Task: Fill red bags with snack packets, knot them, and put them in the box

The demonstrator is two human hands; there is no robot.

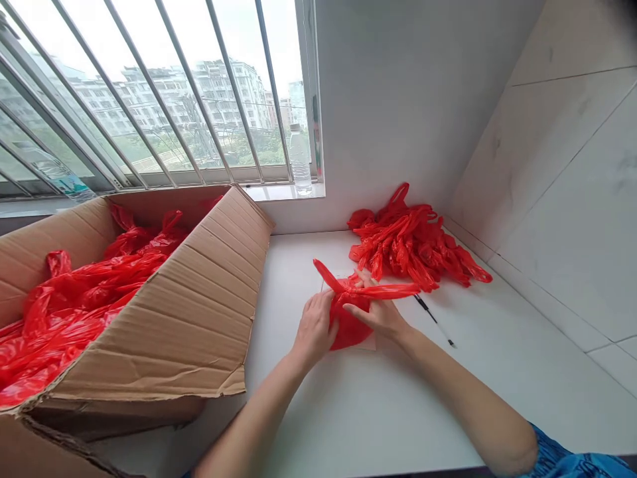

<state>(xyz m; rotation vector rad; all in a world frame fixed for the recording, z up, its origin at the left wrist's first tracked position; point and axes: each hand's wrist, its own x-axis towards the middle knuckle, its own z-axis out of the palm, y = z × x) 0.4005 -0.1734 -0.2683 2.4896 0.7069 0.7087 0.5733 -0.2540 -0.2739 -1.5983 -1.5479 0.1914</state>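
A tied red plastic bag [350, 325] is between my hands on the white tabletop, with a knot at its top and two handle ends sticking out left and right. My left hand [314, 324] grips the bag's left side, its fingers curled around it. On the other side, my right hand [379, 313] lays its thumb across the front while the remaining fingers go behind the bag, partly hidden by a handle end. Whatever the bag contains cannot be seen. A sheet of paper [369, 343] shows partly beneath it.
To the left, an open cardboard box [199, 318] is filled with red plastic bags [99, 285]. A pile of red bags [413, 239] lies against the back wall. Right of my hands is a black pen [434, 319]. A clear bottle [299, 159] stands on the barred window's sill.
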